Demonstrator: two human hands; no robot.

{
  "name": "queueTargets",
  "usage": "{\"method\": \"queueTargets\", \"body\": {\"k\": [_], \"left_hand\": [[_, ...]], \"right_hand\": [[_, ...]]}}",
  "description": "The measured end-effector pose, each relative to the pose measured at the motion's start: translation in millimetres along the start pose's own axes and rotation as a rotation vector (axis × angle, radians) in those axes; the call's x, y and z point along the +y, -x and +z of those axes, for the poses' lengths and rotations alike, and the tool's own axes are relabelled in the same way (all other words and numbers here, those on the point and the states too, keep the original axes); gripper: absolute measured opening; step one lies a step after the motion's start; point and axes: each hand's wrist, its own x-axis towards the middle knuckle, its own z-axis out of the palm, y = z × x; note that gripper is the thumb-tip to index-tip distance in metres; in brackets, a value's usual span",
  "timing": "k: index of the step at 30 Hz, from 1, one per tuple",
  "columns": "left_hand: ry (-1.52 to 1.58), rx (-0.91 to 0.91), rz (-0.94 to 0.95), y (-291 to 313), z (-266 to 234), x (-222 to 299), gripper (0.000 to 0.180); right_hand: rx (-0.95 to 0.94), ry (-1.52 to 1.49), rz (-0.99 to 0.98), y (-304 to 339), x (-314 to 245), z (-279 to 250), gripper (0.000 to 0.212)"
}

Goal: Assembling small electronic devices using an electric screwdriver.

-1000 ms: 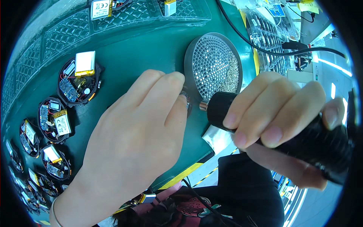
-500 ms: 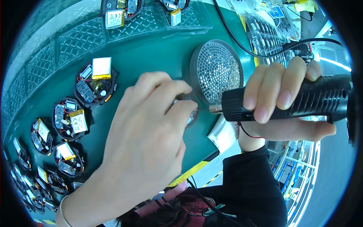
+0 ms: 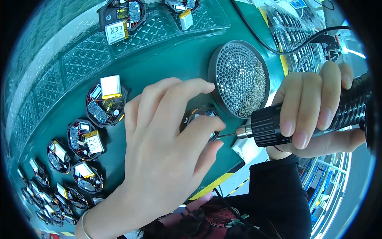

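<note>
My left hand (image 3: 163, 135) is over the green mat with its fingers spread. Between two of its fingers shows part of a round black device (image 3: 197, 113), mostly covered by the hand. One fingertip comes close to the rim of a round grey tray (image 3: 217, 85), which holds small metal screws (image 3: 254, 89) over a perforated plate. Wrapped in my right hand (image 3: 314, 107) is a black electric screwdriver (image 3: 266, 125), pointing left. Its thin bit reaches the right edge of the device near my left fingertips; whether it touches a screw cannot be seen.
Several round open devices with circuit boards and silver batteries (image 3: 110, 86) stand along the left of the green mat (image 3: 159, 59). A clear plastic tray (image 3: 85, 51) with more devices lies at the back. A black cable (image 3: 258, 38) runs at the far right, near bagged parts (image 3: 292, 36).
My left fingers have spread from a closed pose, showing more of the round device. The screwdriver has come lower, its bit now visible at the device. The whole view has shifted slightly.
</note>
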Motion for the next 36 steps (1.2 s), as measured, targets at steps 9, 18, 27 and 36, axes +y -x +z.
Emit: {"method": "queueTargets", "body": {"k": [9,18,27,36], "left_hand": [[-0.102,0.031,0.059,0.8,1.1,-2.9,0.016],[-0.145,-0.005,0.109,-1.5,-3.5,0.9,0.013],[-0.287,-0.056,0.155,2.6,0.7,-1.4,0.009],[-0.198,-0.031,0.107,1.3,-2.5,0.5,0.056]], "right_hand": [[0.042,-0.029,0.079,-3.0,-12.6,-5.1,0.059],[0.021,-0.045,0.028,-1.5,-6.3,-0.4,0.064],[-0.08,-0.047,0.036,-1.9,-3.2,-3.6,0.065],[-0.282,0.155,-0.074,-1.6,0.9,-3.7,0.077]]}}
